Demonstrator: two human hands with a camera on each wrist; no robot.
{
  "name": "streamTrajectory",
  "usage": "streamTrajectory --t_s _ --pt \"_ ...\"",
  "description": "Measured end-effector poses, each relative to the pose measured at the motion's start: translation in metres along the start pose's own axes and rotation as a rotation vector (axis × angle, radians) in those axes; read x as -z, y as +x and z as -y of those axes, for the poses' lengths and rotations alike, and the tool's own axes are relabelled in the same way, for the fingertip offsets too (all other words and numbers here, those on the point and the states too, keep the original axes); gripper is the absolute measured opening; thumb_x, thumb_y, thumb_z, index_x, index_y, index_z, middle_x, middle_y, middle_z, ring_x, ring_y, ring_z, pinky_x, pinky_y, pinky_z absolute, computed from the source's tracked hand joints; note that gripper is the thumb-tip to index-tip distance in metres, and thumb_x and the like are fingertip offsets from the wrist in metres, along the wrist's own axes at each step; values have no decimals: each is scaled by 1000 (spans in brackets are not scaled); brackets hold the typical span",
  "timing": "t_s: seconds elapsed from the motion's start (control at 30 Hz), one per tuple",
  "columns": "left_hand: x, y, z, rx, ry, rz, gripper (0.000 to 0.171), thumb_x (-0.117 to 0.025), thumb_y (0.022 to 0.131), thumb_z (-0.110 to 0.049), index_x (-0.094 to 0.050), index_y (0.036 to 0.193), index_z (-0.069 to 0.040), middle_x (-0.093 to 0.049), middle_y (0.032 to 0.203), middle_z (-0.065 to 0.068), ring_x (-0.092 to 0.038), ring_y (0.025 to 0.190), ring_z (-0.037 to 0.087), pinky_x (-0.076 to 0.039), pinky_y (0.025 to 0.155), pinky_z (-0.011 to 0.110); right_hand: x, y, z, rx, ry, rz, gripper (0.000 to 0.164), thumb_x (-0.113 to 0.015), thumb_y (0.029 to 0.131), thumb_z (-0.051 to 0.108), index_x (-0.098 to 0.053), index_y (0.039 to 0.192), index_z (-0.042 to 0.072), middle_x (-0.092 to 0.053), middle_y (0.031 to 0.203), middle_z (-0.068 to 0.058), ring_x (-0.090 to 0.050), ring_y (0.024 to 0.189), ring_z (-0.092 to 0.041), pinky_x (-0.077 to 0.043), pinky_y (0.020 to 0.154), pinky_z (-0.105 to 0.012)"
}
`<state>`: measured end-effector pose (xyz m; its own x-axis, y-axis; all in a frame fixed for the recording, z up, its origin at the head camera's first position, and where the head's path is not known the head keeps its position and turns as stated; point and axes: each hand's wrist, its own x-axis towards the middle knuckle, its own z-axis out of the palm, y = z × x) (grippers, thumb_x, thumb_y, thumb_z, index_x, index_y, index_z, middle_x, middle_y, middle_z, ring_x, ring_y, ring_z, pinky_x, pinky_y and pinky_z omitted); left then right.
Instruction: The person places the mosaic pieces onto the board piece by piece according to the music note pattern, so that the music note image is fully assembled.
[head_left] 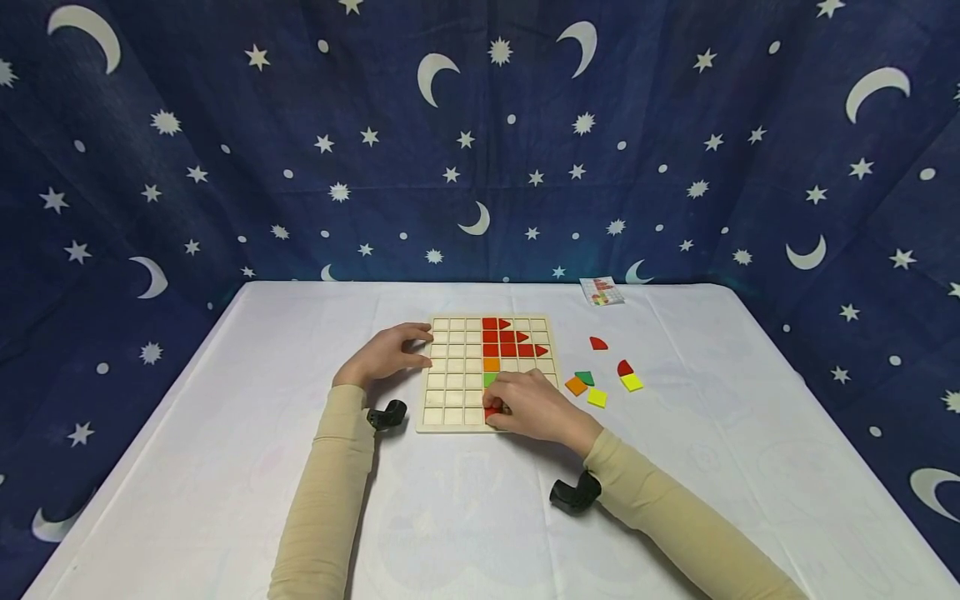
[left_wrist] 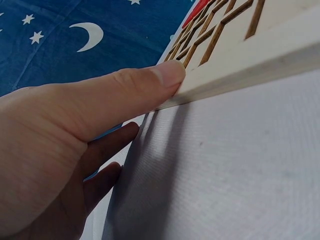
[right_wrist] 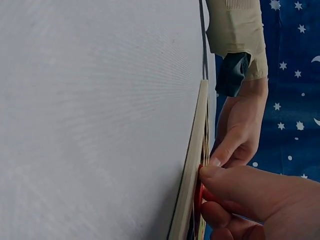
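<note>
A wooden grid board (head_left: pixel 453 396) lies on the white table. My left hand (head_left: pixel 386 354) rests at its left side, fingers loosely extended; the thumb (left_wrist: pixel 167 75) touches the board's edge in the left wrist view. Over the lower part of the grid, my right hand (head_left: pixel 532 407) pinches a red piece (right_wrist: pixel 198 187) between thumb and fingers, close to the near edge. Its exact shape is mostly hidden by the fingers. Red squares and triangles (head_left: pixel 507 337) fill three upper rows in arrow shapes. Below them sit an orange square (head_left: pixel 491 365) and a green piece (head_left: pixel 490 379).
Right of the board lie loose pieces: red quarter-rounds (head_left: pixel 597 343), yellow squares (head_left: pixel 597 397), an orange square (head_left: pixel 576 386) and a green piece (head_left: pixel 584 378). A printed pattern card (head_left: pixel 602 291) lies at the table's back edge. A starry blue cloth (head_left: pixel 480 183) hangs behind.
</note>
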<state>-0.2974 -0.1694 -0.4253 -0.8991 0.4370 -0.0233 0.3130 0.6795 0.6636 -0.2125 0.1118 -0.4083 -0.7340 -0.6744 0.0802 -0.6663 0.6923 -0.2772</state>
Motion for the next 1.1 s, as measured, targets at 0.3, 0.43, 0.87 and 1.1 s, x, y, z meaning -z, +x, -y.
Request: streamTrajectory --t_s 0.3,0.43,0.87,1.1 --pt "0 1 0 12 3 -1 51 -76 87 -23 -60 131 -4 -42 151 12 -32 142 31 -28 116 46 31 -9 -23 -92 112 -70 19 -72 88 23 -73 101 11 -64 91 4 -57 80 -12 -46 76 -33" --pt "0 1 0 11 2 -4 50 -76 87 -22 -61 131 -3 -43 150 12 -32 142 31 -28 116 46 56 -20 -44 -189 174 -143 24 -71 90 21 -71 107 5 -65 96 -3 -58 84 -21 -49 71 -32" --pt "1 -2 -4 -10 38 -6 51 -76 87 -23 -61 130 -2 -43 150 14 -32 142 32 -26 117 45 94 -58 -100 -402 201 -251 29 -67 93 21 -68 114 1 -65 108 -13 -54 89 -25 -46 69 -34" --pt "1 -2 -6 0 35 2 51 -76 87 -24 -60 131 -2 -43 150 12 -31 143 30 -25 118 45 94 -62 -110 -473 197 -244 30 -66 93 20 -67 115 -1 -64 105 -15 -53 89 -26 -45 71 -35"
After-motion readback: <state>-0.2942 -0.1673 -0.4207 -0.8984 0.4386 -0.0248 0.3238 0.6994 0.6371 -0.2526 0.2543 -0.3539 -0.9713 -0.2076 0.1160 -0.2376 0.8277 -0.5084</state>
